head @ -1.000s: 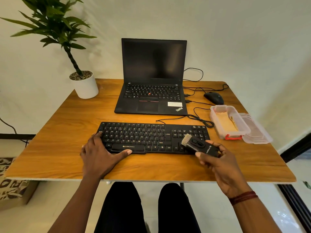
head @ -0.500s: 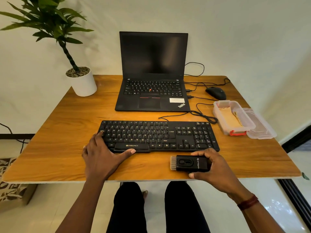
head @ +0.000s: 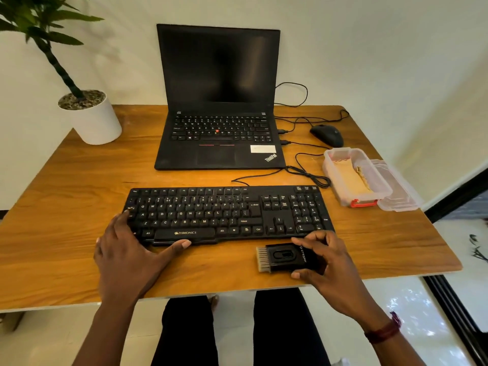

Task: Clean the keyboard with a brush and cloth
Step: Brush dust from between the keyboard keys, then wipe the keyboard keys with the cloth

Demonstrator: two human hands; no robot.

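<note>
Black brush point(head: 286, 257) (tan bristles) beside black keyboard point(head: 227, 212).

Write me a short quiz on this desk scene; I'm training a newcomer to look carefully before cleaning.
1. True or false: the brush lies on top of the keyboard.
2. Where is the tan cloth? A) inside the clear box B) draped over the keyboard C) under the brush
3. Which of the hands holds the brush?

Key:
1. False: it lies on the table, in front of the keyboard.
2. A.
3. The right hand.
</note>
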